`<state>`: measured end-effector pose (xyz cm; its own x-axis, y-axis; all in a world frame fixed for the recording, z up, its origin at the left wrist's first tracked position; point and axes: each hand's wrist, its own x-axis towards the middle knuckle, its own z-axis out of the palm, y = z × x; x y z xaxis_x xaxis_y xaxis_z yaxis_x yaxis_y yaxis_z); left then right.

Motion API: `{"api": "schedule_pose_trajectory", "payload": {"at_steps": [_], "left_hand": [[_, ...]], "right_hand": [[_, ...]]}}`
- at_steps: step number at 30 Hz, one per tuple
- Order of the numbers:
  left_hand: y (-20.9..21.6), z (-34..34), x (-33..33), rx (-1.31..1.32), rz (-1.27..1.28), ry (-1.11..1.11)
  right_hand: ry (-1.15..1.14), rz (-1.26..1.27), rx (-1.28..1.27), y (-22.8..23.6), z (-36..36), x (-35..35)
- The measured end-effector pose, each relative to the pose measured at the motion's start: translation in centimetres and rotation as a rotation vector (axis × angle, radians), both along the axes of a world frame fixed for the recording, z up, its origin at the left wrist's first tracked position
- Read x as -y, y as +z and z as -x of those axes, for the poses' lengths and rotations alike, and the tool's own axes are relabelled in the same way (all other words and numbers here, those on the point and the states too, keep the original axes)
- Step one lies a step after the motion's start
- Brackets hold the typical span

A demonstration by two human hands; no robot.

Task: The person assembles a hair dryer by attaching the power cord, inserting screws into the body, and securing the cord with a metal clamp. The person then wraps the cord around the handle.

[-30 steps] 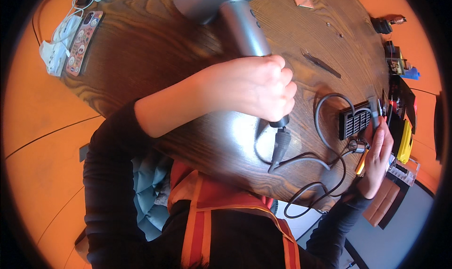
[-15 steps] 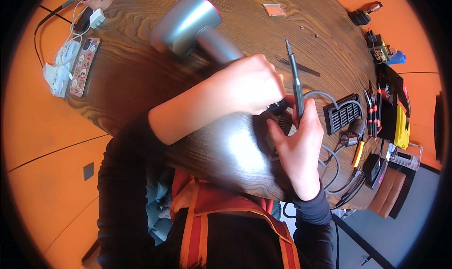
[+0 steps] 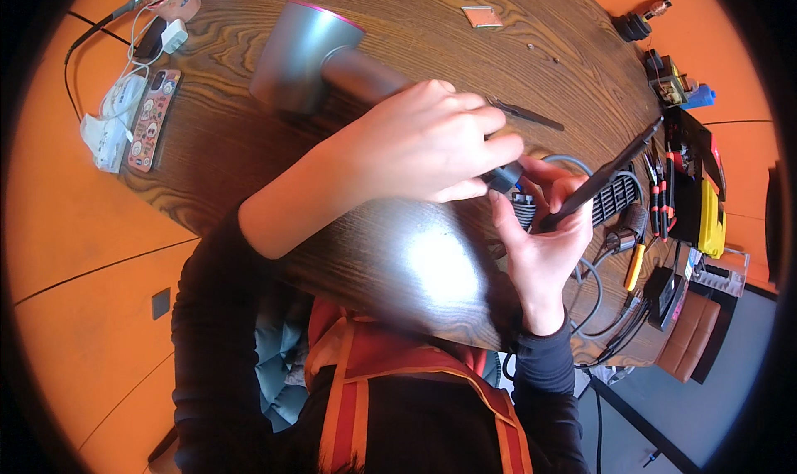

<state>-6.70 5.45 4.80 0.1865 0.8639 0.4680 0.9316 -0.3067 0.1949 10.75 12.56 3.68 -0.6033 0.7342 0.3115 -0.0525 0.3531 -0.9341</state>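
Lying at the left, one phone (image 3: 153,121) is resting on the worktop (image 3: 241,38), while one dryer (image 3: 307,55) is slanting toward the centre, the left hand's (image 3: 440,146) fingers wrapping round its handle (image 3: 365,75), probably to steady it. The right hand (image 3: 556,221) is gripping one screwdriver (image 3: 610,172) crosswise, its tip pointing up and outward, seemingly leaving thumb and fingertips free around one ribbed sleeve (image 3: 523,212) below the handle's end, though whether they are pinching it I cannot tell. Farther right, one bit case (image 3: 616,193) and one yellow driver (image 3: 635,266) are lying near, probably for easy reach.
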Motion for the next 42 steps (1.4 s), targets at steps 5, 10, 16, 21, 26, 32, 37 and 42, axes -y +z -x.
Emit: {"api": "schedule_pose_trajectory", "payload": {"at_steps": [5,10,16,21,26,32,37,42], "left_hand": [[-0.9,-0.1,0.4,-0.079,-0.207,-0.063],[-2.3,-1.0,1.5,-0.009,-0.492,-0.063],[-3.0,-1.0,2.2,0.012,-0.586,-0.171],[-3.0,-0.9,2.7,0.087,-0.460,-0.256],[-3.2,-1.8,2.4,0.124,-0.523,-0.113],[-3.6,-2.2,2.7,0.062,-0.560,0.039],[-4.2,-2.1,2.3,0.013,-0.606,0.006],[-4.3,-2.4,2.8,-0.038,-0.603,-0.039]], "right_hand": [[0.016,-0.104,0.024,0.4,-0.3,-0.1],[0.012,-0.237,0.077,0.7,-0.8,0.3],[0.084,-0.231,0.049,0.4,-1.5,0.9],[0.060,-0.087,0.024,-0.4,-1.6,1.4],[0.064,-0.029,-0.028,-0.7,-1.4,1.4],[0.087,0.014,-0.046,-0.6,-0.7,1.4],[-0.027,0.084,0.094,1.4,-1.6,0.6],[-0.262,0.204,0.287,4.2,-4.5,-1.8]]}}
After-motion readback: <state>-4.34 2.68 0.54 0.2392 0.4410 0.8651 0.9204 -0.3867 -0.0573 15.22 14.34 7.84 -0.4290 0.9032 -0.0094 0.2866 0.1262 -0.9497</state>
